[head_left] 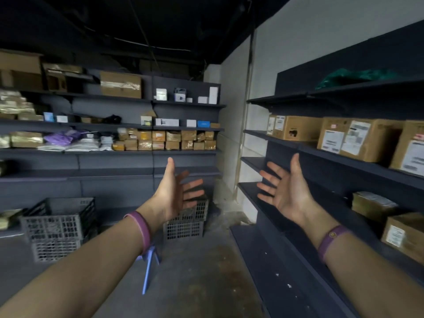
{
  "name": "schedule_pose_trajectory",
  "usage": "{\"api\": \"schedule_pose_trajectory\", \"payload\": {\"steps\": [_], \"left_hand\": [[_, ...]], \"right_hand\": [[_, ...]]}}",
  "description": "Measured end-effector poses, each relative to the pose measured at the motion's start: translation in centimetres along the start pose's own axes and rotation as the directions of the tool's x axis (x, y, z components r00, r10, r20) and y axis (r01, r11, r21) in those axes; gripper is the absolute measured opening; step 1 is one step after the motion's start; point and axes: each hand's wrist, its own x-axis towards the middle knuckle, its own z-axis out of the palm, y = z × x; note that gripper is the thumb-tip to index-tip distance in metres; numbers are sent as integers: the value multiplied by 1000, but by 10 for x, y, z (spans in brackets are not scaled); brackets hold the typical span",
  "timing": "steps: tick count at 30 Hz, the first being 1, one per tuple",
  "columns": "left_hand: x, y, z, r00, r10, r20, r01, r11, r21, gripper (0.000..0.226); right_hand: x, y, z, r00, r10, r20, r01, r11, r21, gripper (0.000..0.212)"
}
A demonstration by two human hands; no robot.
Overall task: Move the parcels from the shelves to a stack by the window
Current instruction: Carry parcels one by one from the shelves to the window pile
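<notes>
Both my arms are stretched forward with palms facing each other and fingers spread. My left hand and my right hand hold nothing. On the right-hand shelves stand cardboard parcels with white labels: one at the far end, a larger one nearer me, and another at the frame edge. Lower on the right lie two more parcels. Across the room, the far shelves carry a row of small taped parcels. No window is in view.
Two grey plastic crates stand on the floor, one at the left and one in the middle. A blue stool leg shows under my left wrist. The lowest right shelf juts into the aisle. A concrete floor strip runs between the shelves.
</notes>
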Motion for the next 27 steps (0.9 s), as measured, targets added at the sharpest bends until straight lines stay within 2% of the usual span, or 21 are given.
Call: {"api": "schedule_pose_trajectory", "payload": {"steps": [8, 14, 20, 27], "left_hand": [[82, 14, -36, 997, 26, -74, -26, 1000, 2, 86], [177, 12, -83, 994, 22, -103, -25, 999, -20, 80], [302, 31, -118, 1000, 5, -3, -5, 998, -65, 73], [432, 43, -118, 995, -39, 87, 47, 995, -93, 69]], "right_hand": [[122, 27, 21, 991, 72, 109, -72, 997, -7, 87], [222, 61, 45, 990, 110, 90, -107, 993, -46, 87], [345, 73, 65, 993, 99, 59, -95, 993, -69, 86], [449, 67, 53, 997, 34, -66, -41, 994, -106, 77]]}}
